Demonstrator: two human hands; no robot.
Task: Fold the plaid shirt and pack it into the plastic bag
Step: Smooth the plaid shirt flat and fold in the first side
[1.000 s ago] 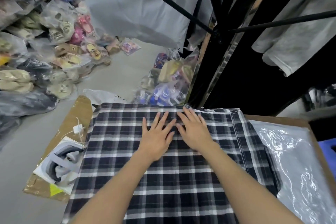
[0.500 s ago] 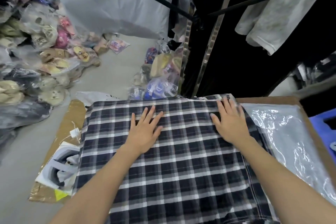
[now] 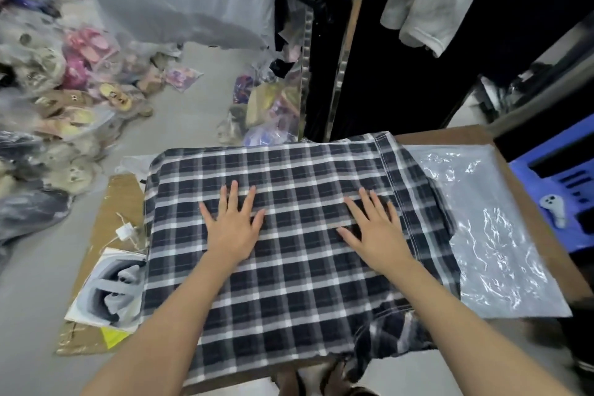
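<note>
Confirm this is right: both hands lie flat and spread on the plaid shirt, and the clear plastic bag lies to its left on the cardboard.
Wrong on the side. The head view shows the clear plastic bag to the right of the plaid shirt. The left hand and right hand do lie flat and spread on it.

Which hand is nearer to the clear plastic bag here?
Right. The right hand lies flat on the plaid shirt near its right edge, beside the plastic bag. The left hand presses the shirt's middle-left, farther away.
</note>
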